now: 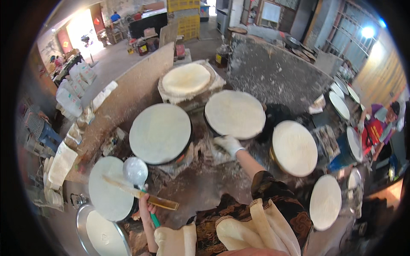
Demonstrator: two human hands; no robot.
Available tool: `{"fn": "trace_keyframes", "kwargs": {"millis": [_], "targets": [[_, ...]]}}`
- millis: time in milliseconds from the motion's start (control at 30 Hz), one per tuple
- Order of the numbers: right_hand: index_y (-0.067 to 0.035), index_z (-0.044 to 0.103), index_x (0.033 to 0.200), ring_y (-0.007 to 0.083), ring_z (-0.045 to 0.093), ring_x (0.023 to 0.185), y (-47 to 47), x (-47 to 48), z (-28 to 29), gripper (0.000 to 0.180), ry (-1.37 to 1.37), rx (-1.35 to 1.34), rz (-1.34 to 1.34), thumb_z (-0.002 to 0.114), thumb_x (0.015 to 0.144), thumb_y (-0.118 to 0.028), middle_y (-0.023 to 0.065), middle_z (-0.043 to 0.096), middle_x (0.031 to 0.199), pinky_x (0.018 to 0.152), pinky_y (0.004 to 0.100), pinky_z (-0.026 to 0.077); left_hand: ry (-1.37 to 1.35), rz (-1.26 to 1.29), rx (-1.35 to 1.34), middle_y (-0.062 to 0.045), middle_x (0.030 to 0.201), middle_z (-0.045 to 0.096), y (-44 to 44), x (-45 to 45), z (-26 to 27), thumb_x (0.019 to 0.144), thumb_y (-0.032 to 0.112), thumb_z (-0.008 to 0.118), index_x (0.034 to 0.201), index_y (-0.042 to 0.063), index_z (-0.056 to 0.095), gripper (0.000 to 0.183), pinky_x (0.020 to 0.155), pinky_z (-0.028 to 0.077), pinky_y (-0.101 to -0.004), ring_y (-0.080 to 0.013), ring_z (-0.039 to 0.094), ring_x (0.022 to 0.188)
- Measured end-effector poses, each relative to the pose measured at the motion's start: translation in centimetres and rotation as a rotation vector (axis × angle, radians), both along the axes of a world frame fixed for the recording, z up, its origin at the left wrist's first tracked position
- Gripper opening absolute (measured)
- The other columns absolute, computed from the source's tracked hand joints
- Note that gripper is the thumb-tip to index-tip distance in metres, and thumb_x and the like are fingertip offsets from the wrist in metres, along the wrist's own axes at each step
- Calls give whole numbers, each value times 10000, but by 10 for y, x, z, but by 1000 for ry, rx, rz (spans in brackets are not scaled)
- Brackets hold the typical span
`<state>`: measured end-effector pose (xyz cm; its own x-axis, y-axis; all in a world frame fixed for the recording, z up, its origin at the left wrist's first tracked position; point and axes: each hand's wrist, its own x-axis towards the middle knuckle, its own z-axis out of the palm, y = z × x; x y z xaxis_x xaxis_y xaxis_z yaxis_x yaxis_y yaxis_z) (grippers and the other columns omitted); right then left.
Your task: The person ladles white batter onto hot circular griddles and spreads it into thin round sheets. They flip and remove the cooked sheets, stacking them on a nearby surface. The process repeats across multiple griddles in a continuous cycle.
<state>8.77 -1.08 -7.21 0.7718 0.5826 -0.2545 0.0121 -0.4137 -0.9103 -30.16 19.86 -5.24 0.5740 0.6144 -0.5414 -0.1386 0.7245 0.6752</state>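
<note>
My left hand (pixel 147 206) grips a ladle with a green handle and a metal bowl (pixel 135 171), together with a flat wooden spatula (pixel 161 202). These tools are over a round griddle coated with pale batter (pixel 107 188). My right hand (pixel 229 145), in a white glove, is at the near edge of a round griddle bearing a pale sheet (pixel 235 113). Blur hides whether its fingers hold anything. Left of that hand, another griddle carries a pale round sheet (pixel 160 132). A metal basin of white batter (pixel 84 238) stands at the lower left.
More pale rounds (pixel 294 148) lie to the right, one near the front (pixel 326 203). At the back, a pale round stack (pixel 186 78) rests on a cloth-covered stand. A low curved wall (pixel 128 83) and a dark upright slab (pixel 272 67) border the work area. A co-worker (pixel 378 123) is at the right.
</note>
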Motion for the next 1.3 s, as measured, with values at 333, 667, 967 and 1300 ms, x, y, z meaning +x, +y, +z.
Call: {"fn": "trace_keyframes", "kwargs": {"millis": [333, 667, 967, 1300], "targets": [[-137, 445, 1240, 282, 541, 996, -94, 307, -37, 654, -432, -679, -501, 732, 667, -265, 130, 571, 1089, 845, 373, 431, -223, 379, -199, 60, 443, 363, -23, 109, 56, 874, 152, 520, 894, 73, 548, 87, 283, 314, -185, -44, 323, 333], [74, 475, 1176, 318, 530, 1081, -100, 346, -45, 659, -97, -589, -253, 717, 700, -311, 236, 536, 1160, 896, 368, 413, -199, 353, -149, 72, 455, 347, -6, 157, 50, 871, 173, 521, 619, 141, 415, 276, 267, 292, -178, -38, 320, 323], [53, 594, 1014, 325, 597, 934, -97, 304, -5, 493, -387, -480, -388, 669, 730, -343, 238, 611, 979, 825, 367, 443, -175, 251, -157, 61, 438, 376, 2, 156, 70, 841, 161, 546, 567, 144, 401, 310, 271, 302, -184, -55, 331, 306], [-54, 662, 921, 324, 603, 862, -14, 140, 212, 347, -927, -351, -231, 574, 766, -351, 174, 632, 901, 771, 389, 472, -103, 186, 7, 55, 420, 318, 33, 90, 66, 845, 208, 537, 608, 158, 362, 298, 269, 262, -201, -74, 300, 300]]}}
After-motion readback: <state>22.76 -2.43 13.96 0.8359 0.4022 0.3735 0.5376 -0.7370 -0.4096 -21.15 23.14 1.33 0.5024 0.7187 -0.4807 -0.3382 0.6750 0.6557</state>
